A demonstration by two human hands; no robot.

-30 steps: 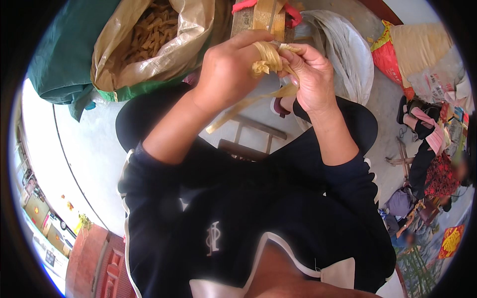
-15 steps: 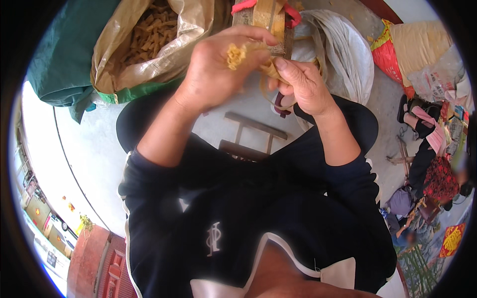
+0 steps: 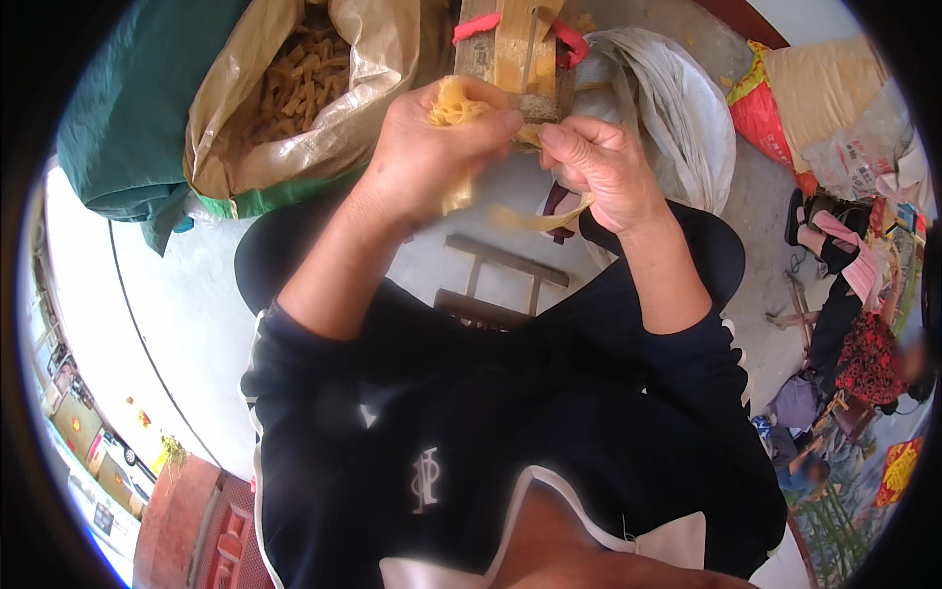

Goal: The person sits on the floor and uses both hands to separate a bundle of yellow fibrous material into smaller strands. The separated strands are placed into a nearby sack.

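My left hand (image 3: 417, 152) is closed around a crumpled bundle of thin yellow strips (image 3: 455, 104). Part of the bundle sticks out above the thumb side, and a pale end hangs below the palm. Close by, my right hand (image 3: 613, 175) pinches a yellowish strip between thumb and fingertips. From its lower side a flat, ribbon-like strip (image 3: 542, 220) trails left, its end smeared by motion. Both hands meet just in front of a wooden block (image 3: 512, 74) with a thin metal rod on it. What joins the strips between the fingertips is partly hidden.
An open woven sack (image 3: 226, 118) of brown chunky pieces (image 3: 306, 74) stands at the far left beside green cloth (image 3: 123, 128). A whitish sack (image 3: 677, 108) lies right of the block. A small wooden stool frame (image 3: 505, 260) sits between my knees. Another person (image 3: 868, 353) is at the right edge.
My left hand has turned, so the yellow bundle now shows above it, with an end hanging below. The right hand has shifted slightly right, and its loose strip now swings out leftward.
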